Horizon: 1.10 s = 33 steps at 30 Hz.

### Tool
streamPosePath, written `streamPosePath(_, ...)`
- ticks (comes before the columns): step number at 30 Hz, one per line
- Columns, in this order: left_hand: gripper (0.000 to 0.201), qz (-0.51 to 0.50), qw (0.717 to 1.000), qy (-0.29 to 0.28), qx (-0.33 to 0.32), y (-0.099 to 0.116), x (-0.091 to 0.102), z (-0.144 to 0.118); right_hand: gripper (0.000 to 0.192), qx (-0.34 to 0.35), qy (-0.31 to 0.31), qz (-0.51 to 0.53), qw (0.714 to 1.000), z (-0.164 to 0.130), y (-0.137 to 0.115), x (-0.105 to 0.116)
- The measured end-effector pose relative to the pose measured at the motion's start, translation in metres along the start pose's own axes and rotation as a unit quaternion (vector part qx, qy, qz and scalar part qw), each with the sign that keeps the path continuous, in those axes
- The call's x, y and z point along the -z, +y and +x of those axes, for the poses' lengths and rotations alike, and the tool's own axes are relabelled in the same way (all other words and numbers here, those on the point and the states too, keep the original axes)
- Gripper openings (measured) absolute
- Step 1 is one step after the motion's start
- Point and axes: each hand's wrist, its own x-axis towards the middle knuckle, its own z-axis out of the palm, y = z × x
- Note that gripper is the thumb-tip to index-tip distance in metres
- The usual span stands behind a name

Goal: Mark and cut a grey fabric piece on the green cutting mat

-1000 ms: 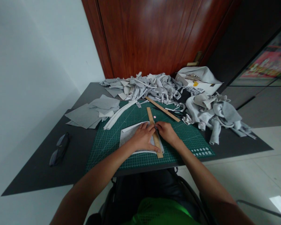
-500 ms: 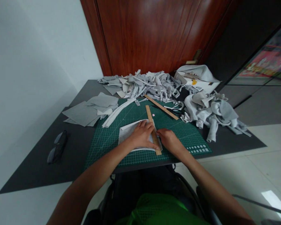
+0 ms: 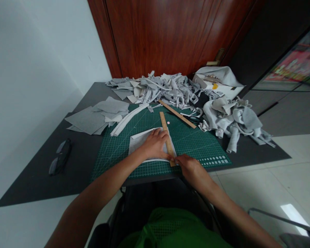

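A folded piece of light grey fabric (image 3: 137,141) lies on the green cutting mat (image 3: 113,162) in front of me. Across its right side runs a wooden ruler (image 3: 163,120), slanting slightly. My left hand (image 3: 156,143) rests flat with spread fingers over fabric and ruler, its thumb near the ruler's lower end. Just right of that end, my right hand (image 3: 187,163) is closed at the fabric's lower right corner. Whatever sits between its fingertips is hidden.
Behind the mat lies a heap of grey scraps (image 3: 170,89), with a second wooden ruler (image 3: 178,113) and scissors (image 3: 195,119) before it. Grey sheets (image 3: 88,120) and eyeglasses (image 3: 60,156) are at left. Rolled cloth (image 3: 235,119) and a white box (image 3: 219,82) stand right.
My right hand has slid toward me along the fabric's right edge, from beside the ruler's middle to its lower end. My left hand keeps its place on the ruler and fabric.
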Motion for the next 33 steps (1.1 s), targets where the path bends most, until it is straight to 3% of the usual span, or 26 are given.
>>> streamPosePath(7,0.110,-0.003,1.000,-0.001,-0.004,-0.002,-0.002,0.000,0.026,-0.002,0.000,0.076,0.997,-0.008,0.009,0.008)
streamPosePath(11,0.115,-0.011,1.000,0.009,-0.012,-0.003,-0.002,-0.002,0.025,-0.013,0.072,0.107,0.992,0.003,0.010,0.028)
streamPosePath(14,0.113,-0.009,1.000,0.013,-0.011,-0.005,-0.002,-0.005,0.027,-0.014,0.137,0.097,0.986,0.031,0.017,0.051)
streamPosePath(19,0.109,-0.004,1.000,0.006,-0.014,-0.007,-0.003,-0.008,0.032,-0.075,0.225,0.066,0.969,0.126,0.074,0.088)
streamPosePath(23,0.101,-0.010,1.000,0.011,0.000,-0.007,-0.003,-0.007,0.034,-0.144,0.285,0.015,0.948,0.185,0.137,0.085)
streamPosePath(28,0.079,-0.029,0.999,0.037,0.015,-0.005,-0.002,-0.002,0.034,-0.155,0.296,-0.017,0.942,0.190,0.187,0.063)
streamPosePath(33,0.042,-0.064,0.995,0.054,0.054,-0.005,0.000,0.000,0.033,-0.143,0.272,-0.044,0.951,0.192,0.210,0.059)
